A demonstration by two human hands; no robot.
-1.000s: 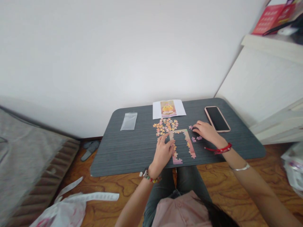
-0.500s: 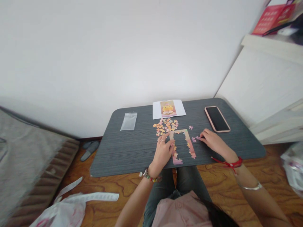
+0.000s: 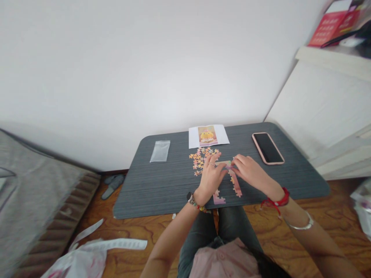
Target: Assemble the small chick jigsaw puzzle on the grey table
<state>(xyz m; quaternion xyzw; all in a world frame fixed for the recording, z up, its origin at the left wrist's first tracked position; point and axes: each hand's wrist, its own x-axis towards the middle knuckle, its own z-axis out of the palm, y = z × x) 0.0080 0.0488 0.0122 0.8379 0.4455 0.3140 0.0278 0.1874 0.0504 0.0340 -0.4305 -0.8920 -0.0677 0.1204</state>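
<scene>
My right hand [image 3: 248, 170] is closed in a pinch on a small purple puzzle piece [image 3: 228, 167], held at the upper part of a partly joined puzzle border [image 3: 237, 187]. From the other side, my left hand [image 3: 212, 173] reaches over the border's left side, its thumb tip close to that piece and its fingers apart. Whether the left thumb touches the piece I cannot tell. Both hands cover parts of the border; its right side and lower left corner [image 3: 218, 199] show. Loose puzzle pieces [image 3: 199, 159], mostly orange and yellow, lie just beyond my left hand.
A folded sheet with a yellow figure picture [image 3: 207, 135] lies at the table's back. A clear plastic bag [image 3: 160, 151] is at the left, a phone in a pink case [image 3: 268, 148] at the right. The dark table [image 3: 139, 193] meets a white wall; a cabinet [image 3: 333, 96] stands right.
My right hand has moved left from beside the border to its upper part, bringing a purple piece. My left hand has shifted slightly up and right, towards it.
</scene>
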